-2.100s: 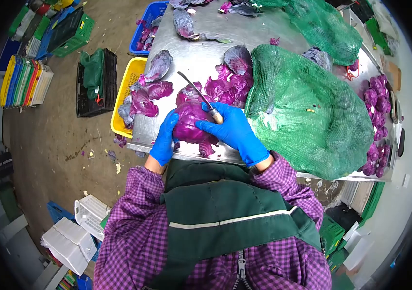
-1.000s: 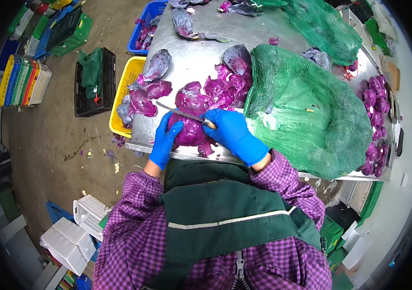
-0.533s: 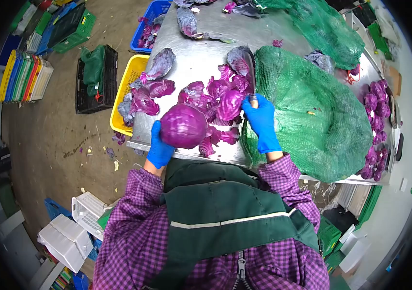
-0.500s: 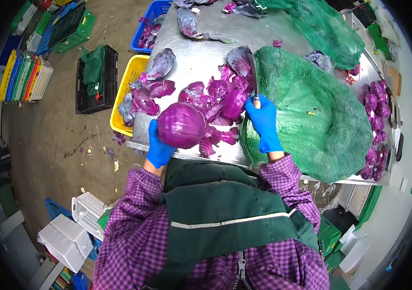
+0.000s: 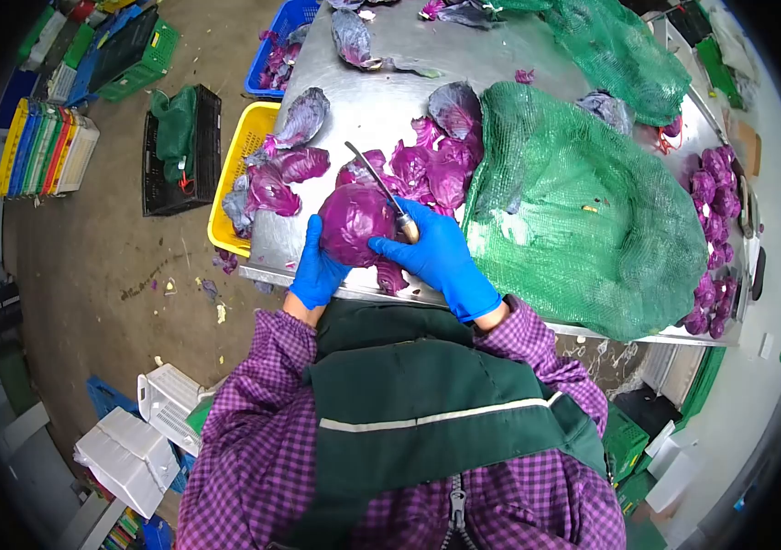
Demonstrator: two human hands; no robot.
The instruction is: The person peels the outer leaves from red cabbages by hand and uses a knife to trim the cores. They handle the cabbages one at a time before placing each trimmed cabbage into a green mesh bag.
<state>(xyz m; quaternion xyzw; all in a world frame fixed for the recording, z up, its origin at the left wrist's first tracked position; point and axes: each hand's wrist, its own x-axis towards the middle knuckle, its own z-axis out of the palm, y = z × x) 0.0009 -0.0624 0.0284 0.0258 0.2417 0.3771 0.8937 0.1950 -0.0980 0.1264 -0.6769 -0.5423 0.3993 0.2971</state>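
A round red cabbage [image 5: 354, 223] is held above the near edge of the steel table. My left hand [image 5: 319, 268], in a blue glove, grips it from the lower left. In my blue-gloved right hand [image 5: 436, 255] is a knife [image 5: 370, 168] with a wooden handle and a dark curved blade, which points up and left past the top of the cabbage. The right thumb presses against the cabbage's right side. Loose purple cabbage leaves [image 5: 427, 170] are piled just behind, and one leaf [image 5: 391, 277] lies below the right hand.
Green mesh sacking [image 5: 592, 220] covers the table's right part. Several cabbages [image 5: 715, 192] line the far right. Outer leaves lie by the yellow basket [image 5: 253, 128] at the table's left edge; a blue basket [image 5: 267, 89] stands behind it. A black crate [image 5: 205, 137] is on the floor.
My right hand has moved left and down with the knife, from beside the mesh to the cabbage. The cabbage has turned and shifted slightly right; the blade now shows over it.
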